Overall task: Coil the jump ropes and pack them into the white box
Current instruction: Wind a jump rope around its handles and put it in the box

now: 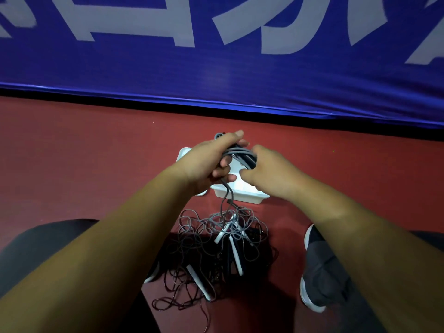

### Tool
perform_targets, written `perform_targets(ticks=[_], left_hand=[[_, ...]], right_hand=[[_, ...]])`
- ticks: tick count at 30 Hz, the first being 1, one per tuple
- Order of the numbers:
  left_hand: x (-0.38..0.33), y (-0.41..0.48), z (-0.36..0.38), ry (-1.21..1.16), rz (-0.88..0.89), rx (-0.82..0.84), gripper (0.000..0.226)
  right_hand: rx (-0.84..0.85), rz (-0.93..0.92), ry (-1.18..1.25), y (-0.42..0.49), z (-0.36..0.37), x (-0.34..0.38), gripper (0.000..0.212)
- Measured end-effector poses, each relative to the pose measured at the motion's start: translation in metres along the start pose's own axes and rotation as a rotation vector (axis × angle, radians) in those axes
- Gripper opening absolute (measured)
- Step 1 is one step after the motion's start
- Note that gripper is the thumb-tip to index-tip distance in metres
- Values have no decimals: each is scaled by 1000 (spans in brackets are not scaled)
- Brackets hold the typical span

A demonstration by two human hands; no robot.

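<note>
My left hand [211, 157] grips a jump rope's dark handles [219, 135] together with several grey cord loops. My right hand [264, 169] holds the same coiled grey cord [240, 155] from the right side. Both hands hover over the white box [240, 195], which sits on the red floor and is mostly hidden beneath them. A loose strand [227, 200] hangs from the left hand down to a tangled pile of jump ropes [216, 248] with white and dark handles, lying in front of the box.
A blue banner [216, 56] with pale lettering stands along the far side of the red floor [84, 152]. A dark shoe [319, 272] rests right of the pile. A dark trouser knee [36, 241] shows at lower left.
</note>
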State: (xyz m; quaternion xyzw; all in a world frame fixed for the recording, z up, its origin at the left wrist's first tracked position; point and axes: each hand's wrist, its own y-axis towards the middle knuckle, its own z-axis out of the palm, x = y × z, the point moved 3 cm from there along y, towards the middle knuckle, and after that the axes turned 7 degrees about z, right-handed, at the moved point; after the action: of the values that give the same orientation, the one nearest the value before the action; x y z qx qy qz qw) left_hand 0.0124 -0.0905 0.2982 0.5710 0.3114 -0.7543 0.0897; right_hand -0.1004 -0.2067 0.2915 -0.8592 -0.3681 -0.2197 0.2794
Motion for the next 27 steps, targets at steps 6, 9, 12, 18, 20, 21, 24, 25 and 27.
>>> perform_targets(ticks=[6,9,12,18,20,21,24,25,27], left_hand=[[2,7,5,-168,46,-112,25],[1,9,3,-178,57,-149,21],[2,13,1,-186,57,-158,17],[4,16,2,-137,66,-107,21],[3,15,2,-67,83,-91,28],[2,15,1,4,101,-90,36],[-8,11,-3,317,162,-72,61],[-9,11,-4,385,170,-45,65],[-10,9,-3,443,171,51,65]], right_hand=[[19,5,71,-3,-6,6,36],[126,13,174,-6,-9,8,36],[175,23,226,-8,-13,8,40],[19,22,40,-3,-11,3,32],[-10,24,46,-2,-13,0,22],[-17,26,50,-2,-15,0,19],[-69,43,39,-1,-21,-3,17],[-88,57,43,0,-23,-5,17],[-115,90,62,1,-26,-8,18]])
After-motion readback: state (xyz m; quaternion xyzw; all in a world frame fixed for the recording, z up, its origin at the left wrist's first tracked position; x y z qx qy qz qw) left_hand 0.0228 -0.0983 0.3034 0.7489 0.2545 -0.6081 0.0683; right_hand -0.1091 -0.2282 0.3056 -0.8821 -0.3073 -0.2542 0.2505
